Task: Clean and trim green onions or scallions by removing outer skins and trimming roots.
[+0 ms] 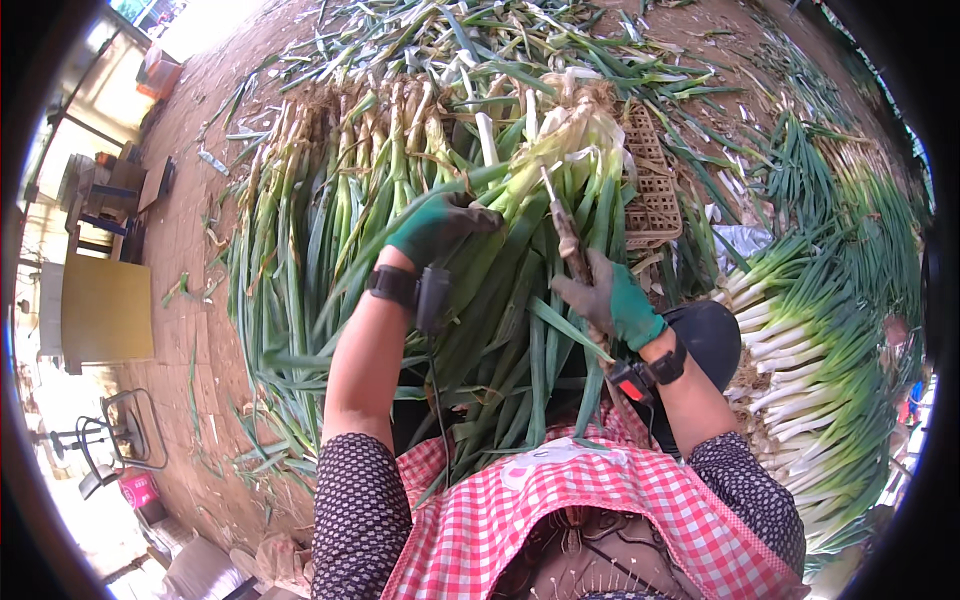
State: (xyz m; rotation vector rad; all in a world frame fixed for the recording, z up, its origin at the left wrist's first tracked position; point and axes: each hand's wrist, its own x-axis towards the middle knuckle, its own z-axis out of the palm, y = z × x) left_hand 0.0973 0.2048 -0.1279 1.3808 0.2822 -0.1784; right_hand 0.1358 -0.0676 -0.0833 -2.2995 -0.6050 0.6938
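My left hand [440,226], in a green glove with a dark palm, is closed around the leaves of large green onions [515,195] in front of me. Their pale root ends point away from me. In my right hand [615,300], gloved the same way, is a thin wand [567,238] with a narrow, pale tip and a brown, knobby shaft. The tip lies against the pale stalks. A hose-like length runs back from it toward my apron. Other untrimmed green onions [340,200] lie side by side to the left, roots still on and outer leaves dry.
A tan plastic crate [652,190] stands beyond my right hand. Cleaned white-stemmed green onions [800,365] are stacked at right. Loose leaves [420,40] litter the far floor. A yellow panel [105,310] and a metal-framed chair [120,435] are at left.
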